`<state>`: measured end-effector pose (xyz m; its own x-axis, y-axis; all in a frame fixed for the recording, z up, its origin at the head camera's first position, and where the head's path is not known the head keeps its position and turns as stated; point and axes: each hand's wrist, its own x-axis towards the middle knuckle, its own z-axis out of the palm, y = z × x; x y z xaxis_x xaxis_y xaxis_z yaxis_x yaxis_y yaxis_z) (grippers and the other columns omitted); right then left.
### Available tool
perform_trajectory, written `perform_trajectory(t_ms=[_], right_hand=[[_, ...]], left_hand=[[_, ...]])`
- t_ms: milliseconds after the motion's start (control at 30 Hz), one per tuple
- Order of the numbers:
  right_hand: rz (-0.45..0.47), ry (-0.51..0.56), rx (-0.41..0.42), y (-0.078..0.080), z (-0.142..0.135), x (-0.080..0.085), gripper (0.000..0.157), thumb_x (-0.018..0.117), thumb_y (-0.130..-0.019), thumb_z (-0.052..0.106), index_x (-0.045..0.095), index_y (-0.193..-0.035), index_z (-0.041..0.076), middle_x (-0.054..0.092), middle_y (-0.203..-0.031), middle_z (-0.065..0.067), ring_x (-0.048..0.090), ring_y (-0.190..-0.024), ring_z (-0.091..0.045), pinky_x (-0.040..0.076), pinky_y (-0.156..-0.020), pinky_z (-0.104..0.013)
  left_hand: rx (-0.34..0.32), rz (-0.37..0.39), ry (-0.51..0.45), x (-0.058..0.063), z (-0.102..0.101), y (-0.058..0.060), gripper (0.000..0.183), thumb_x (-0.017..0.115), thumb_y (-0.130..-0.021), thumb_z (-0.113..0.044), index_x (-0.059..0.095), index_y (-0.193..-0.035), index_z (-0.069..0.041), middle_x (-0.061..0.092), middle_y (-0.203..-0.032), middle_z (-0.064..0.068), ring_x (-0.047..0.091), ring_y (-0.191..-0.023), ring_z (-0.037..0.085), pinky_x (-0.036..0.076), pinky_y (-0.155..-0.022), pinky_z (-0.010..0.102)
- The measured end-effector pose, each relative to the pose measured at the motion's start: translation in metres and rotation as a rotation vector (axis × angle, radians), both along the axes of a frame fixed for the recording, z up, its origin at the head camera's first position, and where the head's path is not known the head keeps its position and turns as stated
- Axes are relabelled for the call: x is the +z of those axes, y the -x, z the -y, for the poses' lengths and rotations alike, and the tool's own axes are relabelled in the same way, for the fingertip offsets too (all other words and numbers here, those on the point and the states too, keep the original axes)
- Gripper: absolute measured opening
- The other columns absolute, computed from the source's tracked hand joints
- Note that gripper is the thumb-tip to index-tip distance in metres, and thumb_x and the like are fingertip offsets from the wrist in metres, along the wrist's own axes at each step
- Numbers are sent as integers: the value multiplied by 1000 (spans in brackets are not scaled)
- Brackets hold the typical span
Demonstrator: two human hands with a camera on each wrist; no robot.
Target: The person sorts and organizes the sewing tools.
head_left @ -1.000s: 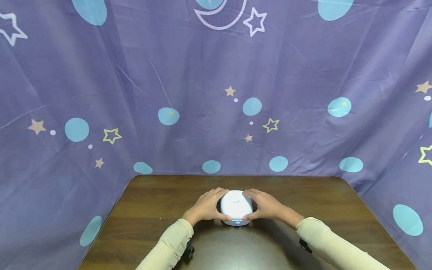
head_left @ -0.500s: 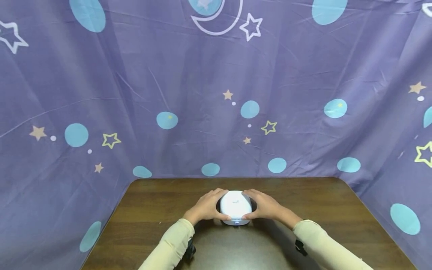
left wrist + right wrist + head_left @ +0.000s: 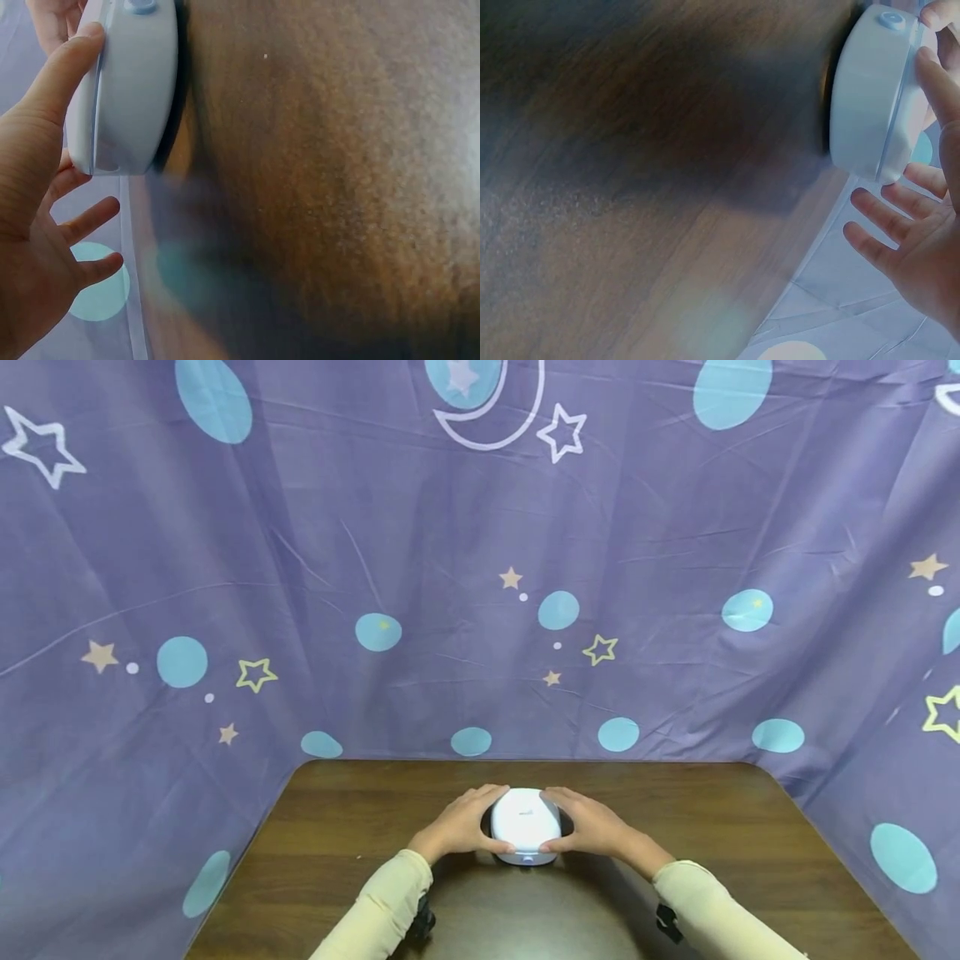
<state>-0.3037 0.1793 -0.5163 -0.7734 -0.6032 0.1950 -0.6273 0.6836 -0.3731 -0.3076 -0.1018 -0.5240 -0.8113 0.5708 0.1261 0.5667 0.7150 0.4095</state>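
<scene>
A white, rounded case [image 3: 527, 827] with small print on its lid sits on the table in front of me. From the left wrist view, a seam runs round the case [image 3: 135, 94] between lid and base, and a round button [image 3: 140, 6] is on its front. My left hand [image 3: 463, 825] grips the case's left side, thumb at the front edge of the lid and fingers toward the back. Mirroring it, my right hand [image 3: 597, 828] holds the right side, its thumb near the lid seam in the right wrist view. The other fingers there are spread beside the case [image 3: 870, 97].
The brown wooden table [image 3: 360, 827] reaches back to a purple curtain [image 3: 450, 543] printed with stars and blue dots. The curtain also hangs along the left and right sides. Dark wrist straps show at the left sleeve [image 3: 382, 902] and right sleeve [image 3: 712, 902].
Both hands keep their hold on the case, which stays in place. The head view has tilted up slightly, so table and hands appear a little lower.
</scene>
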Motion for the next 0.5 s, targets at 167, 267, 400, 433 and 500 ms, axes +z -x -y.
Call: perform_trajectory(t_ms=[167, 267, 400, 433, 500], right_hand=[[24, 3, 0, -4, 1, 0, 95, 80, -79, 58, 49, -149, 2, 51, -150, -23, 54, -134, -41, 50, -102, -57], [22, -1, -4, -5, 0, 0, 95, 80, -80, 59, 49, -149, 2, 51, -150, -24, 54, -135, -41, 50, -102, -57], [23, -11, 2, -5, -2, 2, 95, 80, -80, 59, 48, -149, 3, 50, -151, -24, 54, -135, -42, 50, -102, -58], [20, -13, 5, -5, -3, 2, 95, 79, -80, 59, 48, -150, 3, 50, -151, -24, 54, -134, -42, 50, -102, -58], [4, -22, 8, -4, -3, 3, 94, 76, -82, 62, 47, -151, 4, 49, -152, -22, 54, -134, -42, 49, -102, -60]], left_hand=[[3, 10, 2, -1, 1, -2, 105, 81, -78, -62, 36, -158, -10, 46, -158, 5, 50, -135, 30, 44, -109, 54], [9, 20, -9, -1, 0, -4, 105, 80, -78, -62, 36, -158, -11, 45, -158, 4, 50, -135, 29, 43, -110, 53], [16, 30, -9, -2, -2, -6, 106, 79, -79, -63, 34, -160, -13, 42, -161, 4, 48, -138, 28, 41, -113, 53], [17, 29, -12, -2, -2, -6, 106, 79, -78, -63, 33, -160, -13, 41, -162, 5, 47, -139, 29, 41, -113, 54], [21, 16, -15, -3, -2, -6, 107, 79, -78, -64, 33, -160, -13, 39, -163, 7, 45, -142, 31, 39, -114, 56]])
